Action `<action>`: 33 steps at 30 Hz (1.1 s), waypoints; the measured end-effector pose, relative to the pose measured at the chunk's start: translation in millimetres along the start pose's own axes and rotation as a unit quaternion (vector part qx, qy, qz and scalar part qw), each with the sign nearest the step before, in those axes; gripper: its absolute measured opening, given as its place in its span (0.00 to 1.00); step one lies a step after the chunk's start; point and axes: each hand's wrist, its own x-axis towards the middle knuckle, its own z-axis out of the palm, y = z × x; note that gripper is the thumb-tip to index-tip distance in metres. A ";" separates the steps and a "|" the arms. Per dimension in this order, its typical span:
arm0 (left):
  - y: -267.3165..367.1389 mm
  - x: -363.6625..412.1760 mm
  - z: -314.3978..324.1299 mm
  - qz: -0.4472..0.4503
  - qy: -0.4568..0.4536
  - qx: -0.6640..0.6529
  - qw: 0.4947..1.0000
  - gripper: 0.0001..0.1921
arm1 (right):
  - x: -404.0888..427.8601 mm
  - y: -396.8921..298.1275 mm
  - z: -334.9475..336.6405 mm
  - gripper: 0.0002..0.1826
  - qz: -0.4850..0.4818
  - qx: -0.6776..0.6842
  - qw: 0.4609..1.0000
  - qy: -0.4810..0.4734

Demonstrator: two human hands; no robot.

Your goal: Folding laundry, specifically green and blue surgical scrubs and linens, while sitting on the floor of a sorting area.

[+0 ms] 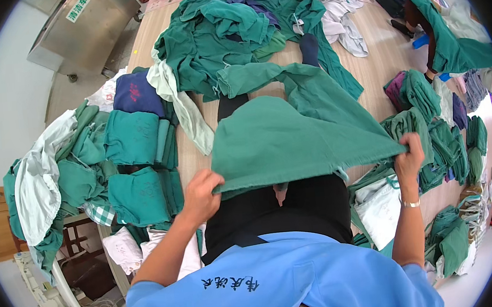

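Observation:
A green cloth garment (279,137), apparently trousers, is stretched between my two hands above my black-trousered lap. My left hand (201,197) grips one end of its frayed waist edge. At the other end of that edge, my right hand (408,157) has the cloth bunched in its fingers. The garment's legs spread forward over a wood-grain surface (192,136). Beyond them lies a loose heap of green clothes (210,47), with a pale green cloth strip (187,110) trailing from its left side.
Folded green stacks (132,137) and a folded navy garment (137,93) stand on my left. More folded green piles (442,145) and a white folded cloth (380,212) lie on my right. A steel cart (81,32) stands far left. Another person's shoe (402,29) shows far right.

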 end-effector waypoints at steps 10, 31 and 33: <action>15.0 -15.9 -2.3 -0.047 0.089 -0.100 0.990 0.10 | -103.6 55.0 29.9 0.10 0.485 0.161 0.858 -0.049; 199.0 209.1 -375.0 0.027 0.405 -0.306 0.861 0.10 | 297.8 -114.6 -228.8 0.04 0.114 0.302 0.942 0.092; 203.4 200.2 -396.7 0.036 0.384 -0.332 0.861 0.11 | 303.5 -127.4 -246.5 0.07 0.125 0.372 0.915 0.099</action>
